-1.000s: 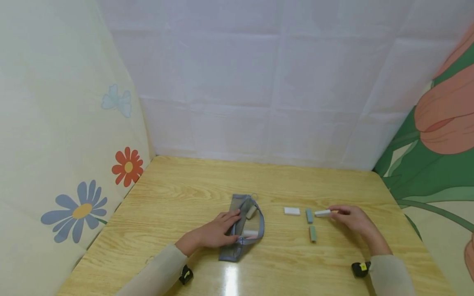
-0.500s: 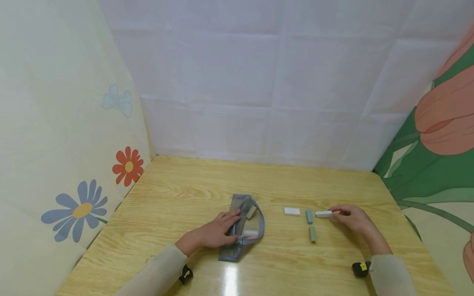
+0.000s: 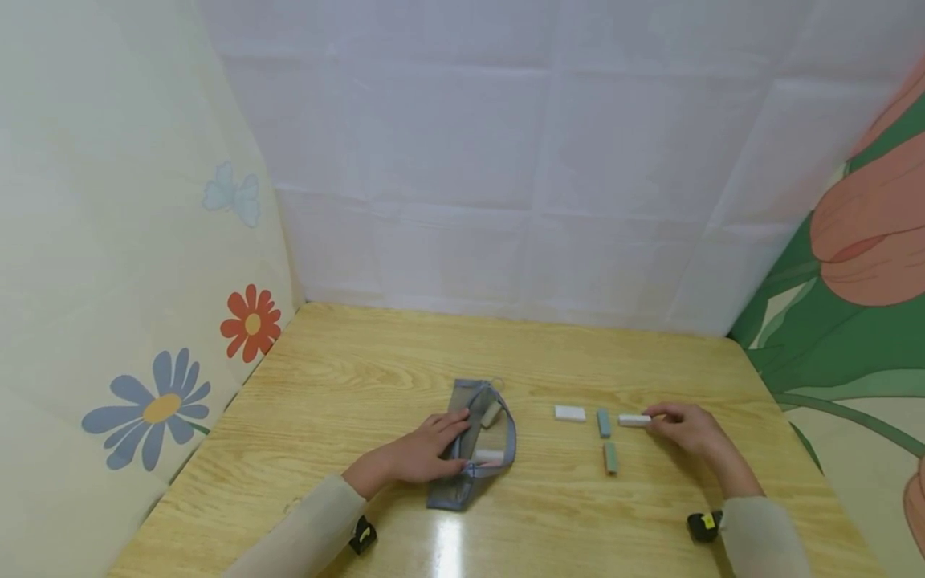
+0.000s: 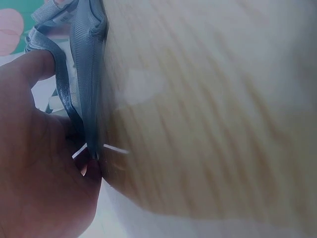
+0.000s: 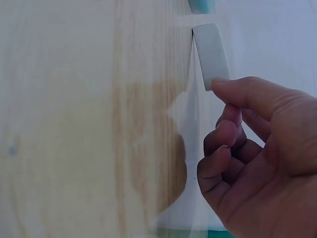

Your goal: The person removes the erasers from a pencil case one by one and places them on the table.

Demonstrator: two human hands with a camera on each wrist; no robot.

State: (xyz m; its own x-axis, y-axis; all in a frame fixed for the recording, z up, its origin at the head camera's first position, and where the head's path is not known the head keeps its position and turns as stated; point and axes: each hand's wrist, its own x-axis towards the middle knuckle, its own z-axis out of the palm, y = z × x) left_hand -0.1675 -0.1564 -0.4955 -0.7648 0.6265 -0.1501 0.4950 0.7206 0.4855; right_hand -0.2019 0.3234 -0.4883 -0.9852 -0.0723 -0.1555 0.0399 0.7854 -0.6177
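A grey mesh pencil case (image 3: 442, 493) lies unzipped on the table, with a beige block (image 3: 491, 414) and a white block (image 3: 488, 456) showing in its opening. My left hand (image 3: 415, 453) holds its near side, thumb and fingers spread along the rim; in the left wrist view the thumb sits against the zipper band (image 4: 62, 84). To the right, my right hand (image 3: 690, 429) pinches the end of a white eraser (image 3: 633, 420) between thumb and fingertips. The right wrist view has this eraser (image 5: 212, 54) jutting from the pinch, the other fingers curled below.
Left of the held eraser, a blue block (image 3: 603, 422) and a flat white block (image 3: 569, 413) lie on the wooden table (image 3: 361, 353). A green block (image 3: 610, 458) with a reddish side lies nearer. A white cloth wall (image 3: 462, 201) stands behind the table.
My right hand has drawn the white eraser slightly to the right, away from the blue block, and it lies straighter across the view. My left hand and the pencil case have stayed put.
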